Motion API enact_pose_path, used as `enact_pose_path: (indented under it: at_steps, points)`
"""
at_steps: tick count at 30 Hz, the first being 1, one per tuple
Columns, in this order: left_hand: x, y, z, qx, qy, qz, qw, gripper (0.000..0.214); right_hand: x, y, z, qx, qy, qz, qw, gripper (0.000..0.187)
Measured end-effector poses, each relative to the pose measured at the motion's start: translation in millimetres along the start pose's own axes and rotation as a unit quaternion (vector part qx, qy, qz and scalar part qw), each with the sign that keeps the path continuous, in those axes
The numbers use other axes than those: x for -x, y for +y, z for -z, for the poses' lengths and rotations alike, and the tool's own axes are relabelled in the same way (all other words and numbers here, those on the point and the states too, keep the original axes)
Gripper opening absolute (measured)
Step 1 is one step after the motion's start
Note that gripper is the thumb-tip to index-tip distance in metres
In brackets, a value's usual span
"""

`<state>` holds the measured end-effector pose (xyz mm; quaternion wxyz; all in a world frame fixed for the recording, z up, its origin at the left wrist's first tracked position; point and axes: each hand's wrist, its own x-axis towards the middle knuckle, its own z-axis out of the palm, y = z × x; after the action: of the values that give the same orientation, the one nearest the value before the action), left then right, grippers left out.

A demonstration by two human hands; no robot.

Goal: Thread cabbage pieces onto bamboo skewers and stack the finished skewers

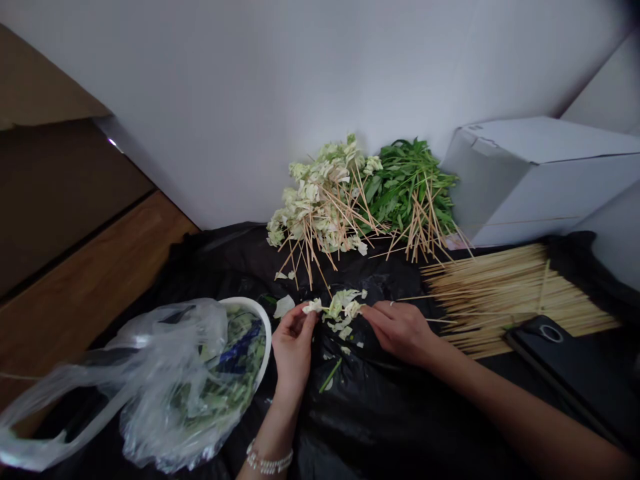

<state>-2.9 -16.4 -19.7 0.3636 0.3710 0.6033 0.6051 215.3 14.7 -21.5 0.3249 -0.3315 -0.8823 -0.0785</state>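
My left hand (294, 343), a beaded bracelet at its wrist, is closed with thumb and fingertips on a pale cabbage piece (313, 306). Opposite it, my right hand (397, 328), wearing a ring, is closed round a thin wooden skewer (441, 321) whose rear end sticks out to the right. Between the hands are crumpled cabbage leaves (340, 305); the skewer's tip is hidden among them. Small cabbage scraps and a green stem (331, 375) lie on the black plastic sheet (360, 427) below. A loose leaf piece (284, 307) rests just left of my left hand.
Behind my hands lie piled cabbage skewers (320, 193) and leafy green skewers (405, 180), against the white wall. Many bare skewers (500, 293) and a dark phone (560, 360) are at right, below a white box (545, 173). A white tub (265, 327) with clear plastic bags stands left.
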Motion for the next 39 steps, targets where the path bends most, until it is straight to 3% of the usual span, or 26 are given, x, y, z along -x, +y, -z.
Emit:
enact_pose_path:
  at_steps: [7, 11, 14, 22, 30, 39]
  points:
    - [0.7, -5.6, 2.6, -0.092, 0.005, -0.075, 0.993, 0.027, 0.2, -0.8, 1.0, 0.014, -0.016, -0.001, 1.000, 0.022]
    - [1.8, -7.1, 6.4, -0.200, -0.009, -0.177, 0.964, 0.021, 1.9, -1.9, -0.5, 0.020, -0.016, 0.003, 1.000, 0.022]
    - [2.3, -6.0, 7.4, -0.244, -0.020, -0.213, 0.946, 0.021, 2.6, -3.3, -1.3, 0.003, -0.031, -0.007, 0.999, 0.022]
    - [4.1, -4.6, 4.8, -0.159, 0.005, -0.137, 0.978, 0.024, 2.8, -3.8, -3.8, -0.021, -0.059, -0.034, 0.997, 0.022]
    - [5.7, -6.2, 6.2, -0.190, -0.010, -0.153, 0.970, 0.016, 3.0, -3.2, -3.0, -0.006, -0.010, -0.001, 1.000, 0.023]
    - [6.9, -3.0, 6.1, -0.230, -0.023, -0.187, 0.955, 0.015, 3.5, -4.3, -5.4, -0.021, -0.104, -0.054, 0.993, 0.022]
